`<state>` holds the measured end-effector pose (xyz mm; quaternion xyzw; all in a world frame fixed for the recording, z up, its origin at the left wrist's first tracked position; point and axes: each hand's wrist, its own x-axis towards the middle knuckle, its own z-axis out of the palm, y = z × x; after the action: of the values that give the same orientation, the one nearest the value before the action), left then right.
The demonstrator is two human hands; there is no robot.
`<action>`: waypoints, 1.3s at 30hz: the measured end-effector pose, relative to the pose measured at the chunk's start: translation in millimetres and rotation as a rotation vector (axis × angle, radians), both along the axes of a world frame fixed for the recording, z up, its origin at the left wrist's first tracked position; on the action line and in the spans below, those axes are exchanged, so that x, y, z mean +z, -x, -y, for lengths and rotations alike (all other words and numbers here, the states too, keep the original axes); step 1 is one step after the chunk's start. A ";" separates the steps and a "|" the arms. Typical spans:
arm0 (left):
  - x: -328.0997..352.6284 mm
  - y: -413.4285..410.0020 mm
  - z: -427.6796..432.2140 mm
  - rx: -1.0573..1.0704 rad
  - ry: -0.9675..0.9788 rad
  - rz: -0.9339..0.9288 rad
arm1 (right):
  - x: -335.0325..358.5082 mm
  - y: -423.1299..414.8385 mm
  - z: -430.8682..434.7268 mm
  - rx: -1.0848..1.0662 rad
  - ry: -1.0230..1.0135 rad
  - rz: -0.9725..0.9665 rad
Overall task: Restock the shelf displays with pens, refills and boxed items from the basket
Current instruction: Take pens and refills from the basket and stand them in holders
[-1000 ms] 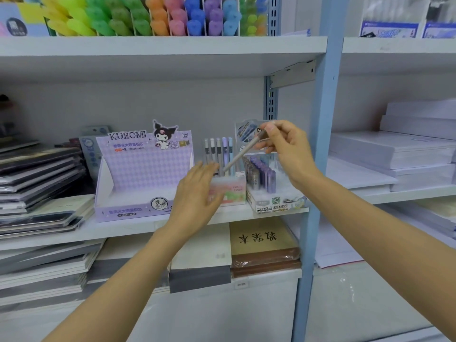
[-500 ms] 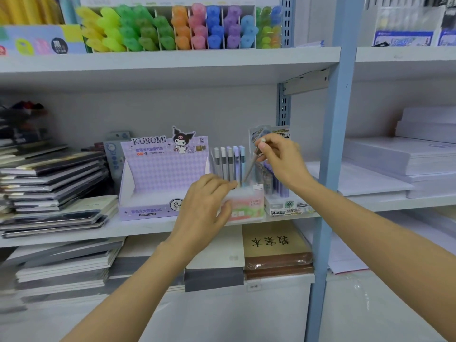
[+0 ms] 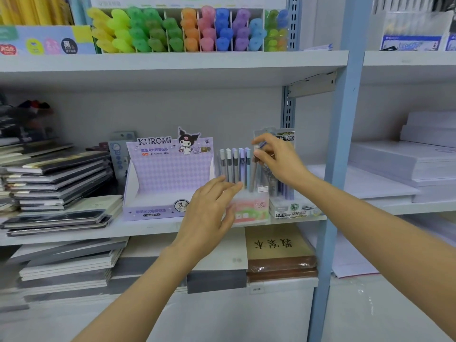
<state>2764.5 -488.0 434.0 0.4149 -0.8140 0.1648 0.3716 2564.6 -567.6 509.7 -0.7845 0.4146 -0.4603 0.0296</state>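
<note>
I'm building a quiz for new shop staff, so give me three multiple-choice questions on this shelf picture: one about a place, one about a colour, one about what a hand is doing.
1. Where does the Kuromi display box stand relative to the Fruit Soda pen box?
A. To its right
B. To its left
C. Stacked on top of it

2. What colour is the Kuromi display box?
A. Purple
B. Red
C. Black

3. What is the right hand doing?
A. Hanging idle
B. Curled into an empty fist
C. Pinching a pen over the Fruit Soda pen box

Answers: B, they stand side by side on one shelf, Kuromi on the left; A, its panels are pale purple; C, its fingers close on the pen's upper end.
</note>
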 end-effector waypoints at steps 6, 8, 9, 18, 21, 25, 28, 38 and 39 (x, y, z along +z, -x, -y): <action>-1.6 1.8 1.7 0.019 -0.007 0.015 | -3.5 -4.1 9.7 -0.081 0.041 0.037; -2.0 2.5 2.7 0.030 -0.003 0.026 | -2.9 -4.8 11.6 -0.109 0.002 -0.036; -2.4 3.1 3.5 0.042 -0.002 0.036 | -2.9 -4.8 12.0 -0.116 -0.032 -0.070; -14.8 -4.0 3.4 0.060 -0.028 0.033 | -34.3 -28.9 -45.5 0.048 0.282 0.185; -49.9 -20.7 -9.4 0.075 0.082 -0.140 | -73.0 -58.5 -80.8 0.276 0.245 0.152; -144.1 -53.5 -32.7 0.150 0.023 -0.260 | -173.1 -97.8 -101.8 0.436 -0.045 -0.029; -229.8 -81.9 -51.4 0.240 -0.237 -0.226 | -264.2 -117.8 -106.1 0.447 -0.345 -0.160; -426.8 -143.6 -119.9 0.567 -1.195 0.077 | -493.2 -132.6 -114.5 0.327 -1.040 -0.620; -432.3 -143.7 -124.7 0.562 -1.240 0.067 | -505.1 -132.6 -116.8 0.311 -1.067 -0.636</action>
<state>2908.2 -363.3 1.7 0.7415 -0.6303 -0.2292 -0.0170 2697.2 -450.8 4.6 -0.8111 0.4565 0.0744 0.3579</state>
